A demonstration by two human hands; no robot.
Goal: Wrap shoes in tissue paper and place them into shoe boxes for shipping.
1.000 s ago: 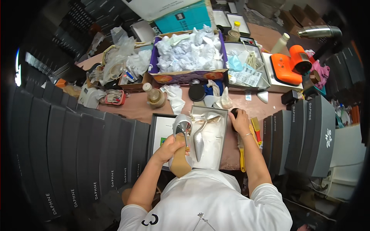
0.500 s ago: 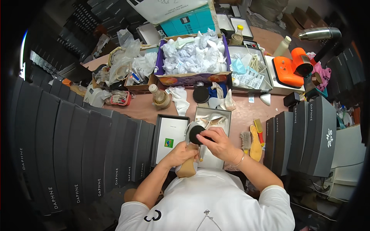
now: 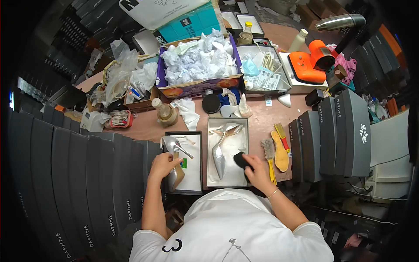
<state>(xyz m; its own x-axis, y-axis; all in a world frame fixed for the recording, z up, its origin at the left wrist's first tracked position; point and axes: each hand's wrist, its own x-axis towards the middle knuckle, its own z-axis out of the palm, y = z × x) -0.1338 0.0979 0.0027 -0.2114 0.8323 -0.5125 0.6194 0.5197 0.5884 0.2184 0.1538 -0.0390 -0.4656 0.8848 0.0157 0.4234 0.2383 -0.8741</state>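
Observation:
My left hand grips a silver high-heeled shoe by its middle, its tan sole and thin metallic heel showing. The shoe is tilted over the dark-rimmed open box part on the left, which has a white inside and a green label. In my right hand is a round black pad, held at the right edge of the open shoe box. Inside that box lies another silver high-heeled shoe on white paper, toe towards me.
Right of the box lie a wire brush, a yellow insole and a red-handled brush. Dark shoe boxes line the left, with more on the right. A carton of crumpled paper and an orange device stand behind.
My left hand has carried its shoe left, over the left box part. My right hand has drawn the black pad away from the shoe, rightwards. The view has shifted.

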